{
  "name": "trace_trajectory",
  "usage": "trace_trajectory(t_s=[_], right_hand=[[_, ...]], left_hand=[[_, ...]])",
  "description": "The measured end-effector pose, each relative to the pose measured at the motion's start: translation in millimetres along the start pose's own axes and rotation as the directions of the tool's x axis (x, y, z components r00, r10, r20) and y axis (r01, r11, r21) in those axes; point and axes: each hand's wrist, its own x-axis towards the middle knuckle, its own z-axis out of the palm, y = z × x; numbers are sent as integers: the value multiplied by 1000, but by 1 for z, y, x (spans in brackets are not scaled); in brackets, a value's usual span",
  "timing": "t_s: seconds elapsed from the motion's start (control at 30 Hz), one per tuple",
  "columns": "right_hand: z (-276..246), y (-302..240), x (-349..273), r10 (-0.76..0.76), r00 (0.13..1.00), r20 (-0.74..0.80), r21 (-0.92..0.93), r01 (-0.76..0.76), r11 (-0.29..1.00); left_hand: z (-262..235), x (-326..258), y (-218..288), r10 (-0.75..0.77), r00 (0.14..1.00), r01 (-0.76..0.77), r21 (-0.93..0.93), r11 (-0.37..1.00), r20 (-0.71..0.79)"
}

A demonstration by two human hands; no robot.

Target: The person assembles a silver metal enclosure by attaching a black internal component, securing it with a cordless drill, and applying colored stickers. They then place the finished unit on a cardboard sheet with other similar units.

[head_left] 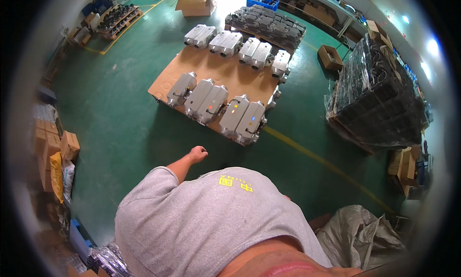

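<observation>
My left hand (198, 154) hangs over the green floor, in front of a low stack topped with a brown cardboard sheet (165, 78). Its fingers are curled in, and nothing shows in them. Nearest to it on the sheet is a front row of long grey metal housings (201, 98) with round ends, short black cables and small coloured dots. A back row of similar housings (225, 42) shows dark round openings toward me. Of my right hand (287, 198) only a sliver of skin appears past my grey shirt; its fingers are hidden.
Behind the sheet stands a pallet of darker metal parts (264, 21). A tall film-wrapped stack (374, 94) rises at right, with an open carton (330, 57) beyond it. Cartons (69, 145) line the left side. A crumpled grey sack (357, 236) lies at lower right.
</observation>
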Motion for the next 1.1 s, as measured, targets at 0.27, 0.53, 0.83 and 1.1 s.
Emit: trace_trajectory(t_s=[0.27, 0.53, 0.83, 1.1], right_hand=[[-5, -75, -38, 175, 983, 59, 130, -181, 975], [-2, -40, -54, 85, 996, -40, -47, -87, 995], [21, -119, -90, 115, 993, -23, 59, -114, 992], [28, -98, -106, 202, 979, -30, 23, -201, 979]], left_hand=[[5, -12, -34, 12, 999, -12, -6, 1000, 41], [-81, 22, 171, 587, 723, -683, -245, 688, -366], [-114, 21, 344, 630, 618, -785, -327, 526, -471], [-61, -2, 350, 588, 723, -691, -381, 614, -362]])
